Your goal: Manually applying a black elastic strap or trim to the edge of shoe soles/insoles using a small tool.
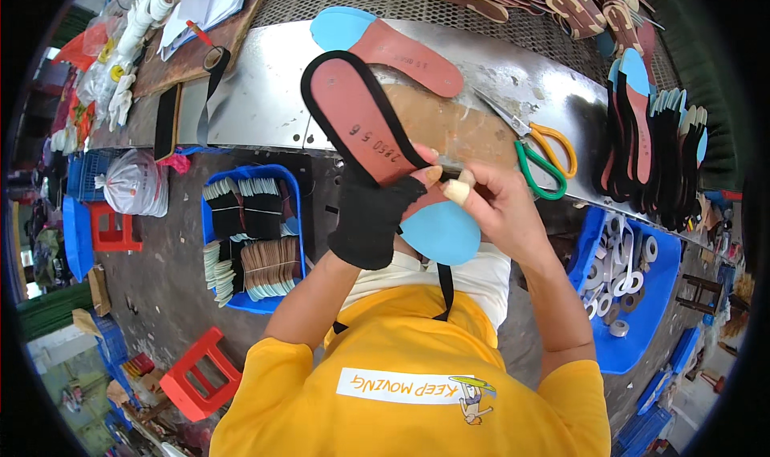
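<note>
My left hand (373,220), in a black fingerless glove, is closed on a shoe insole (353,120) held tilted over the bench's near edge. The insole is dull pink with a light blue end, and a black binding strip (311,88) runs round its far end. My right hand (509,208), bare with pale wraps on its fingertips, pinches the black strip at the insole's edge, close to the left thumb. A second pink and blue insole (401,52) lies flat on the bench beyond. Scissors (531,130) with orange and green handles rest right of it.
The metal bench (273,56) carries a brown patch (449,120) and a row of black-edged insoles (638,136) at right. Below stand a blue crate (298,216) of stacked pieces and a blue bin (638,341) of tape rolls. A red stool (180,385) is lower left.
</note>
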`<control>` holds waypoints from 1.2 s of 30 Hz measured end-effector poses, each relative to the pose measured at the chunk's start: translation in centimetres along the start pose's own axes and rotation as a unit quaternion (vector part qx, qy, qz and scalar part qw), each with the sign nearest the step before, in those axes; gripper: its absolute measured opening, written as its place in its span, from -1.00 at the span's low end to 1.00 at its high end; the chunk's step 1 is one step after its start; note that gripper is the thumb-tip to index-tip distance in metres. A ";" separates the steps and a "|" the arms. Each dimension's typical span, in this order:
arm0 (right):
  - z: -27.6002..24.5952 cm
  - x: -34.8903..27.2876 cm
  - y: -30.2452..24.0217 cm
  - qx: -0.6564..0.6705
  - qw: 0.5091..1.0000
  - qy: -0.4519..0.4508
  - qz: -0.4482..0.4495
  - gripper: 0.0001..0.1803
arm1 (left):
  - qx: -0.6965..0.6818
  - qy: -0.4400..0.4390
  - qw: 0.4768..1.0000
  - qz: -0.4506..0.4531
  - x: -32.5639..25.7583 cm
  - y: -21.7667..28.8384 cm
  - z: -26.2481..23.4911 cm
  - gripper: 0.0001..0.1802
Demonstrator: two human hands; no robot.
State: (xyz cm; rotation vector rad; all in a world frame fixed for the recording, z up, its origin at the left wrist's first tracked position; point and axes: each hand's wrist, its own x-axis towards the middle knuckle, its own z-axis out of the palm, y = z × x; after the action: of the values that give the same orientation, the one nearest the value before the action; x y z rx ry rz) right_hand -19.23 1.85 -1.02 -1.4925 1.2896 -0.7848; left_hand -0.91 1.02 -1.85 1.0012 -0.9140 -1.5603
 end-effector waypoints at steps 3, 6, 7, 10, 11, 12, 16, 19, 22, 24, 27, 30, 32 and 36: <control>-0.6 -0.3 -0.4 0.006 0.999 -0.008 -0.053 -0.74 | 0.075 -0.014 0.997 0.019 0.6 0.1 0.0 -0.64; -0.5 1.0 -1.0 0.011 0.997 0.022 -0.079 -0.72 | 0.135 0.006 0.987 0.089 1.3 0.1 0.4 -0.72; -0.6 1.3 -2.0 -0.075 0.993 0.032 -0.089 -0.71 | 0.164 0.016 0.979 0.123 1.5 0.1 0.5 -0.70; -0.4 2.1 -1.4 -0.161 0.964 0.076 -0.199 -0.68 | 0.212 0.020 0.966 0.150 1.4 -0.1 0.6 -0.63; -0.3 2.2 -1.3 -0.173 0.953 0.091 -0.233 -0.67 | 0.228 0.016 0.961 0.157 1.0 0.0 0.6 -0.64; -0.3 2.5 -1.2 -0.173 0.952 0.089 -0.237 -0.67 | 0.204 0.000 0.973 0.110 0.6 0.3 0.6 -0.64; -0.7 4.3 -1.9 -0.086 0.972 0.147 -0.162 -0.59 | 0.296 -0.085 0.949 0.068 -0.1 1.1 0.6 -0.65; -2.0 6.2 -4.5 0.128 0.986 0.103 -0.022 -0.64 | 0.314 -0.116 0.935 0.120 0.1 -0.6 -0.1 -0.64; -3.9 7.3 -3.8 0.078 0.995 0.048 -0.038 -0.67 | 0.299 -0.099 0.942 0.118 0.1 -0.2 -0.1 -0.63; -3.7 7.6 -3.9 0.040 0.997 0.038 -0.060 -0.66 | 0.315 -0.097 0.934 0.140 0.1 -0.2 -0.2 -0.65; -1.5 6.3 -5.0 -0.038 0.977 0.132 -0.162 -0.56 | 0.325 -0.108 0.928 0.147 0.3 -0.9 -0.6 -0.68; -0.5 5.7 -5.7 -0.178 0.928 0.170 -0.279 -0.50 | 0.350 -0.103 0.917 0.158 0.4 -1.0 -0.6 -0.67; -1.9 5.9 -6.5 -0.147 0.966 0.115 -0.181 -0.50 | 0.398 -0.127 0.897 0.146 0.4 -0.3 -0.9 -0.63; -3.5 7.2 -6.6 0.046 0.995 -0.055 -0.065 -0.49 | 0.373 -0.148 0.906 0.131 0.7 -0.5 -1.6 -0.63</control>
State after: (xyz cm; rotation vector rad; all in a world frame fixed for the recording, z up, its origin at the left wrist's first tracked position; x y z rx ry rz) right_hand -18.60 -6.30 5.42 -1.5356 1.0691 -0.8221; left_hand 0.33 0.35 -3.00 1.1008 -1.8683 -1.1478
